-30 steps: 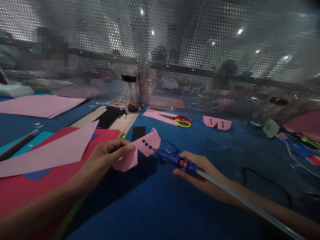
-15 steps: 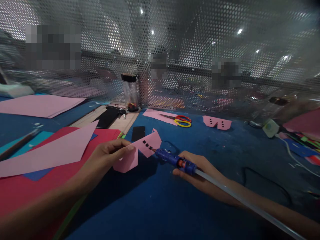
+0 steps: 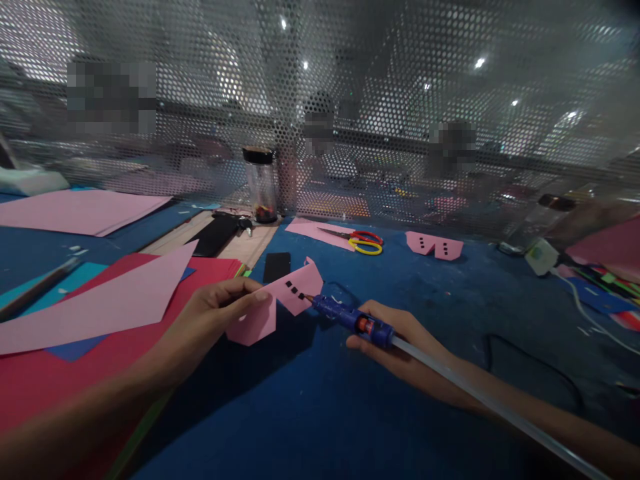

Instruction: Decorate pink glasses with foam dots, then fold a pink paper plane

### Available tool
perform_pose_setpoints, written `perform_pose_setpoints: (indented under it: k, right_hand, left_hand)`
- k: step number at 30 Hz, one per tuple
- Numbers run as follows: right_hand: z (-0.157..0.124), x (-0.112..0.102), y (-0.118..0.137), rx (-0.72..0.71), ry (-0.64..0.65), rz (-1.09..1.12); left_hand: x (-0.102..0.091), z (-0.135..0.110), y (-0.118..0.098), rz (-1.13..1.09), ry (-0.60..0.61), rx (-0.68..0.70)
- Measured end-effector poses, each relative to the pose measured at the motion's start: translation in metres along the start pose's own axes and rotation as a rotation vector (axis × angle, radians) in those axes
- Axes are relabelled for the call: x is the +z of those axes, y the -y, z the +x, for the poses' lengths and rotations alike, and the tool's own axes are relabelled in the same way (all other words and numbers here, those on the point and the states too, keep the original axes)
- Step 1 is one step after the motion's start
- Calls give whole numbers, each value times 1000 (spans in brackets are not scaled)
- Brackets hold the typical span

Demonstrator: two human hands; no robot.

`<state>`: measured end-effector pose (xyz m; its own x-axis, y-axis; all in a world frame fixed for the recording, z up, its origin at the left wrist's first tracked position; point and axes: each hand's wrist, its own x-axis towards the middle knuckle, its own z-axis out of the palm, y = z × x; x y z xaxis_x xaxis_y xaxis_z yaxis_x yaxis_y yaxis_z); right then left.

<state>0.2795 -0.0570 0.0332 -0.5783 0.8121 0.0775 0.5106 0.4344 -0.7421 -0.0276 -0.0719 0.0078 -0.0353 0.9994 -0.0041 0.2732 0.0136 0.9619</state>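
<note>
Paper piece (image 3: 311,279) in pale pink hangs between the two hands, nearer the wearer than the scissors (image 3: 367,243) and to their left. The left hand (image 3: 217,307) pinches it by its near left part, thumb on top; the fingers beneath are partly hidden. Nearer than the scissors and just right of them, the right hand (image 3: 407,327) grips a blue glue gun (image 3: 345,317), whose nozzle points at the outer edge of the paper. The tip is at the lowest mark or just beside it; contact cannot be told. The hands are well apart from each other.

The paper is bent, with two flaps parted by a notch and corners cut at a slant. A slanting row of three small black squares (image 3: 295,291) runs along its right flap, and a narrow strip stands folded up at the far edge. The left flap dips lower, partly covered by the thumb.

Left of the scissors and nearer lies a black rectangle (image 3: 277,265); to their right, a second pink piece (image 3: 434,241) carries two rows of black squares.
</note>
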Motion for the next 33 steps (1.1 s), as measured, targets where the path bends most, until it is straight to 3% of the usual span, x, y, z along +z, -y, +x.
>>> perform_pose_setpoints:
  k: [33]
  right_hand:
    - [-1,-1,4,23,13,-9]
  left_hand:
    - [0,0,-2,-50,10,-37]
